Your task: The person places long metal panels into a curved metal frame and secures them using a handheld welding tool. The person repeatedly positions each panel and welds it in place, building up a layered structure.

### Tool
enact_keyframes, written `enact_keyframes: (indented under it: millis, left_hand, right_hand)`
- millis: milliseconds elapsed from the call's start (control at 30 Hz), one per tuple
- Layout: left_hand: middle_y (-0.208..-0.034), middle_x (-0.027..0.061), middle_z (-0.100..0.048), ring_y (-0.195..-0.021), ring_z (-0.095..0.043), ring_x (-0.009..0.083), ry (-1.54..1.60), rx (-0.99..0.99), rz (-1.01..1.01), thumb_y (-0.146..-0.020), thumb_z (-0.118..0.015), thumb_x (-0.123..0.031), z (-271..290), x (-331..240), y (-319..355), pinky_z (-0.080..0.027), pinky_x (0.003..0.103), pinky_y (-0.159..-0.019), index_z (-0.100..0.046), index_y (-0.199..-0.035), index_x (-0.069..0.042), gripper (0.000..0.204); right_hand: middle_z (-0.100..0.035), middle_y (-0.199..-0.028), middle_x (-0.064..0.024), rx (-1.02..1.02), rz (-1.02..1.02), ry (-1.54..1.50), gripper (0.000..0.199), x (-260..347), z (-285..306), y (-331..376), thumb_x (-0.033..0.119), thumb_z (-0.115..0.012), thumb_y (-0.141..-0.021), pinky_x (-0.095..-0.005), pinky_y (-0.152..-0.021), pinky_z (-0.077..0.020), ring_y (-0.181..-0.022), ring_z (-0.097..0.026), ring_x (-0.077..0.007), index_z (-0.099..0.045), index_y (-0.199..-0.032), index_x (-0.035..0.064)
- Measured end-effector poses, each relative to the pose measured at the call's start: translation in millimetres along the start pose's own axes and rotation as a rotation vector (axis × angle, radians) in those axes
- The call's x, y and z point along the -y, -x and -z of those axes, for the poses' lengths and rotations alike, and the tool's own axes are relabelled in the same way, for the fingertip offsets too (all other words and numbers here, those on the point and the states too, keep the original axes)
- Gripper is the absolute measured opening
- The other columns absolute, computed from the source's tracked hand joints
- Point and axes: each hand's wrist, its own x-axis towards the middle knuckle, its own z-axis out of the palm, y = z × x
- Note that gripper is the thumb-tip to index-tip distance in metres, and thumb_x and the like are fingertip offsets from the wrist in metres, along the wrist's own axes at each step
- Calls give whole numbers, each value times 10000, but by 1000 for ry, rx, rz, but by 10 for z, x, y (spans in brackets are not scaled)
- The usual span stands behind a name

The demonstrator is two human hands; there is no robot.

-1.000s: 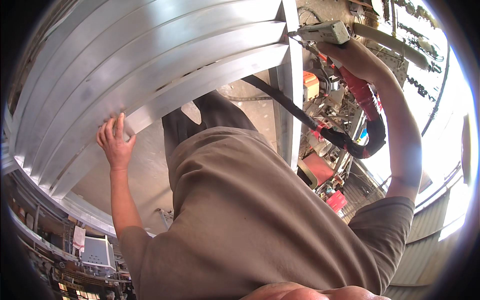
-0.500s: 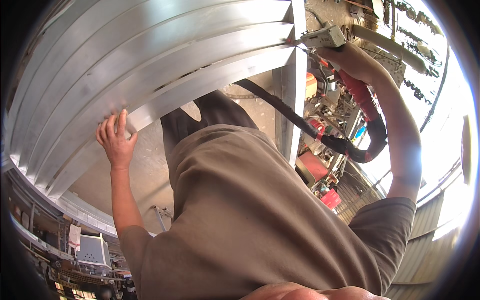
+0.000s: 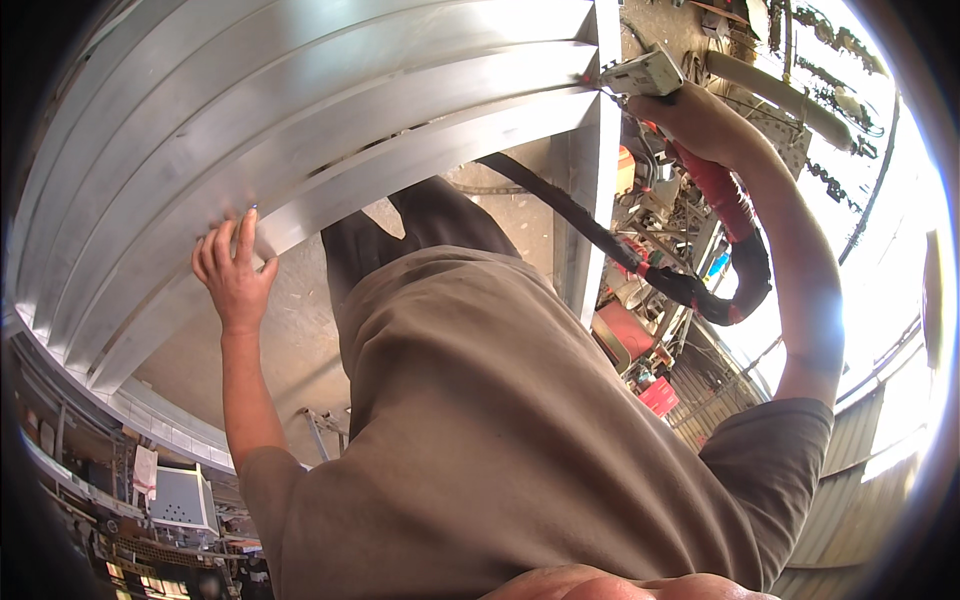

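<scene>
A large frame of silvery metal slats (image 3: 340, 187) fills the upper left, its slat ends meeting an upright metal side rail (image 3: 607, 150). My left hand (image 3: 236, 268) lies on the slats near their left part, fingers stretched out and holding nothing. My right hand (image 3: 665, 112) is wrapped round a welding gun (image 3: 640, 76) with a pale boxy head and a red-wrapped handle. Its tip is at the side rail by a slat end, where a small red glow shows. From the gun a thick black-sleeved hose (image 3: 560, 212) loops down and back behind the rail.
Beyond the rail stands a cluttered area with a red box (image 3: 625, 330), a red crate (image 3: 659, 396) and assorted tools. At lower left are a white perforated metal box (image 3: 184, 498) and more racks. Concrete floor (image 3: 200, 350) shows below the slats.
The slats and rail have shifted slightly to the right in view. The welding gun's head has tilted a little and sits closer over the rail. My left hand stays on the slats.
</scene>
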Motion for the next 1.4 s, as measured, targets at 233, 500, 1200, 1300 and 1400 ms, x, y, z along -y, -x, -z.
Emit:
enact_keyframes:
  millis: [233, 500, 1200, 1300, 1400]
  left_hand:
    - [-1338, 19, -518, -1268, -484, 252, -3, -3, 1, -624, -918, -183, -17, 7, 20, -337, 517, -1153, -557, -1446, -270, 902]
    - [-1330, 16, -529, -1260, -498, 246, -5, 3, 23, -625, -917, -166, -29, 15, 34, -333, 515, -1155, -551, -1456, -287, 916]
    - [-1364, 15, -516, -1294, -486, 240, 18, 5, 17, -614, -929, -200, -54, 68, 64, -329, 517, -1159, -517, -1492, -290, 974]
    - [-1365, 14, -514, -1294, -485, 240, 24, -2, 14, -614, -928, -197, -59, 74, 63, -326, 519, -1161, -515, -1494, -293, 977]
    - [-1340, 9, -516, -1269, -496, 241, 46, -17, 19, -650, -902, -182, -51, 64, 66, -327, 519, -1174, -517, -1483, -326, 929]
  right_hand:
    - [-695, -802, -87, 40, -24, 87, 480, 10, -52, -105, 438, -626, -976, -368, -695, -548, -721, -683, -184, -690, -1147, -7]
    - [-736, -889, -105, 16, 30, 129, 510, 6, -95, -248, 442, -629, -962, -347, -710, -566, -768, -710, -187, -683, -1229, 11]
    - [-661, -716, -49, 26, 34, 69, 412, 234, -140, -165, 394, -631, -969, -302, -526, -548, -552, -656, -148, -681, -1129, 17]
    - [-660, -721, -46, -7, 59, 121, 421, 204, -147, -171, 402, -633, -970, -298, -532, -547, -555, -653, -143, -679, -1142, 20]
    - [-663, -728, -43, 11, -5, 76, 429, 175, -143, -165, 406, -630, -973, -292, -539, -547, -562, -651, -136, -685, -1155, 21]
